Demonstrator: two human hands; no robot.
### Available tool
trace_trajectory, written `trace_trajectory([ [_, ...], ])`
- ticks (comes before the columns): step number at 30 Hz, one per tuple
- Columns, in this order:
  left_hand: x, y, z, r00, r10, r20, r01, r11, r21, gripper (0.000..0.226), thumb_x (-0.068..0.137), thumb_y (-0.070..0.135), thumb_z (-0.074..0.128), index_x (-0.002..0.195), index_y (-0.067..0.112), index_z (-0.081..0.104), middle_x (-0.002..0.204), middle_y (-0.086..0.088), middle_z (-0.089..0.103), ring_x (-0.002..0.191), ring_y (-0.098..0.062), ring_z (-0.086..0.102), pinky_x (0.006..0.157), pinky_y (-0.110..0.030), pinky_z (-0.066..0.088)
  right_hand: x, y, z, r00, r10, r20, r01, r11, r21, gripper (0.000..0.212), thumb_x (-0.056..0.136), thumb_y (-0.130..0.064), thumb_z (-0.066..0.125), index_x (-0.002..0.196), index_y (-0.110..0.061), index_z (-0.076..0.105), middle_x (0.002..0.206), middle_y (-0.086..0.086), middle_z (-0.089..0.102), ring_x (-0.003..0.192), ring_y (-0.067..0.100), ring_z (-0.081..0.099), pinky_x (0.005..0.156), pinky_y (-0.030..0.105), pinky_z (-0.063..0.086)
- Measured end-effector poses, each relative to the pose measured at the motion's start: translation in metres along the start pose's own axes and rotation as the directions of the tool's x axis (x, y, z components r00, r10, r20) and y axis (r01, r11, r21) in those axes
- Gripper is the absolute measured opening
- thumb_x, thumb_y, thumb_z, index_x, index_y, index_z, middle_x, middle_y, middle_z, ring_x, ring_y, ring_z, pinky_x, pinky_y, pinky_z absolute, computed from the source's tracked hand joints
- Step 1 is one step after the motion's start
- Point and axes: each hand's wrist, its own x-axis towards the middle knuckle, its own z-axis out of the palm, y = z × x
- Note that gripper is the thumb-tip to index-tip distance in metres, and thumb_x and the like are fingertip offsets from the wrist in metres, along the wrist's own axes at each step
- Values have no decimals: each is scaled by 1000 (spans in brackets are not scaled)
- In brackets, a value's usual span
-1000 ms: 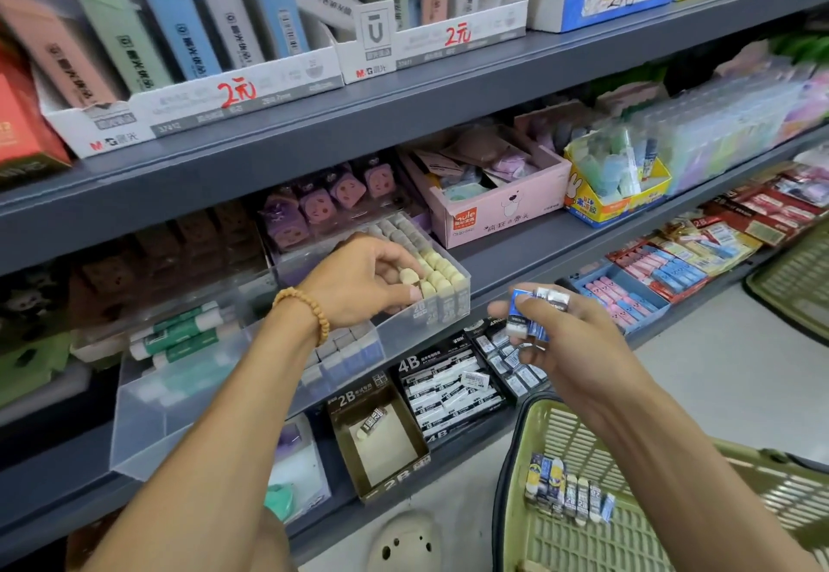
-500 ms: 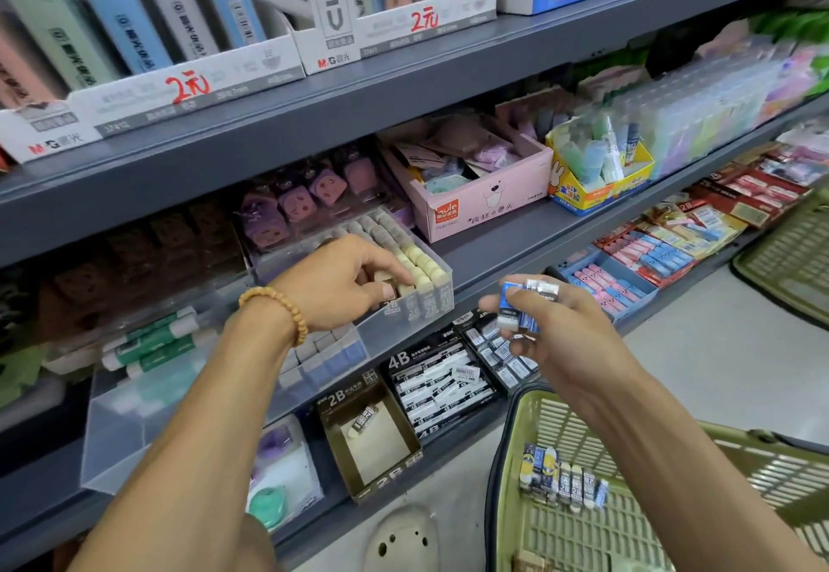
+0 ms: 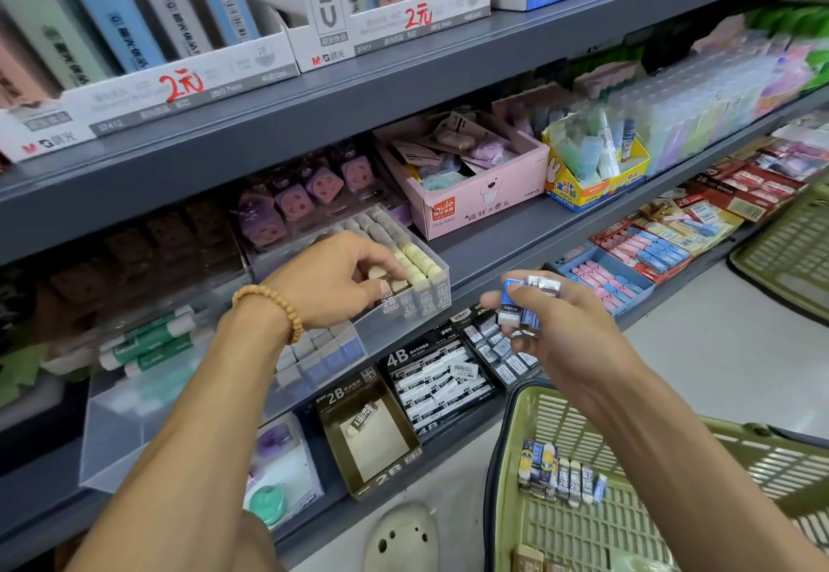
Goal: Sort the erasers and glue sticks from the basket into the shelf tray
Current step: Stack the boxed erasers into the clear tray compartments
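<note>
A clear plastic shelf tray (image 3: 134,446) sits on the middle shelf, holding rows of erasers (image 3: 417,262) at its right end and green glue sticks (image 3: 148,342) at its left. My left hand (image 3: 332,280), with a bead bracelet, reaches into the tray and pinches a cream eraser (image 3: 381,275) in the row. My right hand (image 3: 551,329) hovers in front of the shelf and grips a small bunch of blue-wrapped erasers (image 3: 522,302). Below it stands the green basket (image 3: 507,482) with several more erasers (image 3: 560,475) lying on its floor.
Below the tray stand a 2B eraser box (image 3: 372,441) and a 4B eraser box (image 3: 435,383). A pink carton (image 3: 489,194) and a yellow glue box (image 3: 592,181) sit to the right on the shelf. A second green basket (image 3: 789,253) stands at the far right.
The view has shifted slightly. My left hand stays at the eraser row, its fingers pushed a little deeper. My right hand keeps the same bunch of erasers.
</note>
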Motion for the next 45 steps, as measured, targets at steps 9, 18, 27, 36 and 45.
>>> trace_trajectory([
  [9,3,0,3,999,-37,9,38,998,-59,23,98,16,53,91,34,68,81,-5,69,73,-13,68,75,-44,58,0,0,-1,1000,-1,-6,0,1000,-13,10,101,-7,52,100,-11,61,87,9,76,61,16,54,52,27,41],
  [18,-1,-1,-4,997,-45,-55,36,986,-163,19,96,15,58,100,31,68,85,-6,70,73,-18,68,77,-43,58,0,1,-5,1000,6,-12,-6,1000,1,10,101,-7,52,101,-11,61,87,10,76,62,16,53,49,24,42],
  [27,4,-2,-3,985,-125,-118,62,899,-434,19,96,5,54,107,14,66,96,-8,69,69,-9,65,70,-22,58,1,3,-8,1000,14,-25,-13,1000,16,11,100,-6,52,102,-11,61,90,11,76,60,15,54,51,25,42],
  [36,14,-3,6,980,-194,-49,150,874,-463,18,98,5,50,112,8,62,92,-10,63,67,-12,64,68,-24,60,1,1,-8,1000,-3,-13,4,1000,22,11,101,-5,51,105,-8,60,85,9,75,61,16,53,52,26,42],
  [45,10,5,8,990,-78,-120,53,979,-199,22,89,13,67,110,21,70,90,2,73,77,-10,72,81,-34,59,3,3,-6,1000,1,-9,-1,1000,28,11,100,-5,51,103,-10,61,91,11,76,63,17,54,52,26,42],
])
